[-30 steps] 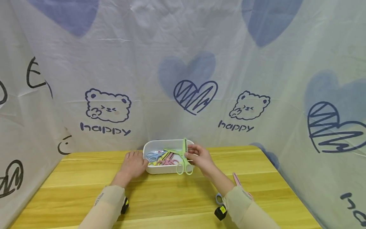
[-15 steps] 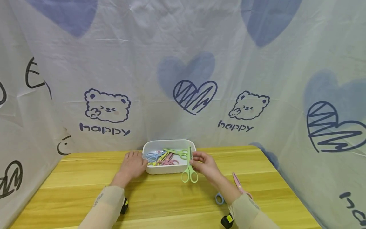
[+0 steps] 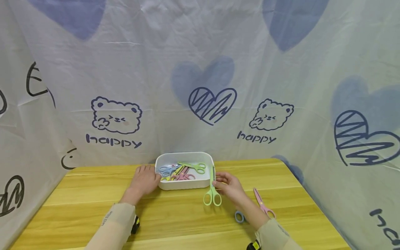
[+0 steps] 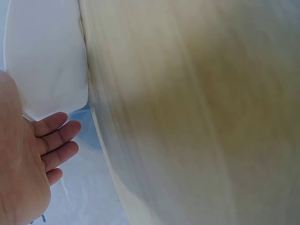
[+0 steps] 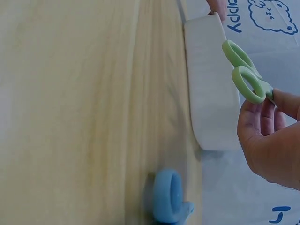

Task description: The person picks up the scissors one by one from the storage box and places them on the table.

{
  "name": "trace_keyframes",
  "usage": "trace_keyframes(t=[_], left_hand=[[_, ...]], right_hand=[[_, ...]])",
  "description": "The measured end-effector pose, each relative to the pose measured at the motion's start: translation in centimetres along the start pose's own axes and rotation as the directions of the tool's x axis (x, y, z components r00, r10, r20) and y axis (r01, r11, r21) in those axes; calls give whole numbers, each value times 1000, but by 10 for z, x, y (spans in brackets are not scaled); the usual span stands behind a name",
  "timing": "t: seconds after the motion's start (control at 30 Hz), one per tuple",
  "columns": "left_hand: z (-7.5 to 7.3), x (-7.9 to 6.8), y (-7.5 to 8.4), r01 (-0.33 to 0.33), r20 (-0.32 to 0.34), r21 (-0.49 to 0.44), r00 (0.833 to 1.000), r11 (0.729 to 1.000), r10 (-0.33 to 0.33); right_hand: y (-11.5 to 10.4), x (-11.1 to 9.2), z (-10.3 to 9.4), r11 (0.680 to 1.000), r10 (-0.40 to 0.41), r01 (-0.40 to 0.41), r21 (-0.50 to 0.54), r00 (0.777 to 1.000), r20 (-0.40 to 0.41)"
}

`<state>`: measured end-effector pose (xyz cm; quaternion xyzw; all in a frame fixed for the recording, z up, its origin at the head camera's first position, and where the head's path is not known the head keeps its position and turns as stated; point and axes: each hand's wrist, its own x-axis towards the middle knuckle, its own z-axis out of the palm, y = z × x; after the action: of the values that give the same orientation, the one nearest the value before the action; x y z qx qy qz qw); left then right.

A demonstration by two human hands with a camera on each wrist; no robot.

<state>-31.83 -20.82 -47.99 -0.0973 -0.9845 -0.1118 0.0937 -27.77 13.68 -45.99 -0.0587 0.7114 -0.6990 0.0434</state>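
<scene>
Pale green scissors (image 3: 212, 190) hang handles-down from my right hand (image 3: 230, 187), pinched between thumb and fingers near the pivot. They are just off the front right corner of a white plastic tray (image 3: 184, 185). My left hand (image 3: 144, 180) grips the tray's left edge, its thumb at the rim; in the left wrist view its fingers (image 4: 57, 138) reach past the tray's corner and the thumb is hidden. Inside the tray lie another pair of green scissors (image 3: 197, 168), blue scissors (image 3: 167, 171), pink scissors (image 3: 184, 177) and something yellow, partly overlapped.
Pink scissors (image 3: 261, 203) lie on the wooden table (image 3: 175, 222) right of my right forearm. Blue scissors (image 3: 239, 217) are partly covered by that forearm. A printed cloth (image 3: 168, 132) hangs close behind the tray.
My right hand has drawn the green scissors out from over the tray, right and toward me; their blades have come together. The other green scissors stay in the tray. My left hand stays put.
</scene>
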Motion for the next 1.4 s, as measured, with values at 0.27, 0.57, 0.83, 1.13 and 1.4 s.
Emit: trace_keyframes(t=[0.27,0.57,0.83,1.13,1.4], left_hand=[[1,-1,0,0,-1,-7,1000,1000,0],[1,0,0,-3,4,-12,1000,1000,3],[4,2,-2,-2,-1,-13,1000,1000,2],[3,2,-4,-3,5,-17,1000,1000,3],[3,2,-4,-8,2,-14,1000,1000,8]], right_hand=[[5,-7,-7,999,33,-32,-20,998,51],[12,-14,-12,996,61,-56,-63,995,75],[18,-16,-14,992,84,-75,-97,993,84],[25,-15,-17,986,110,-97,-138,990,90],[26,-17,-18,982,122,-106,-158,988,96]])
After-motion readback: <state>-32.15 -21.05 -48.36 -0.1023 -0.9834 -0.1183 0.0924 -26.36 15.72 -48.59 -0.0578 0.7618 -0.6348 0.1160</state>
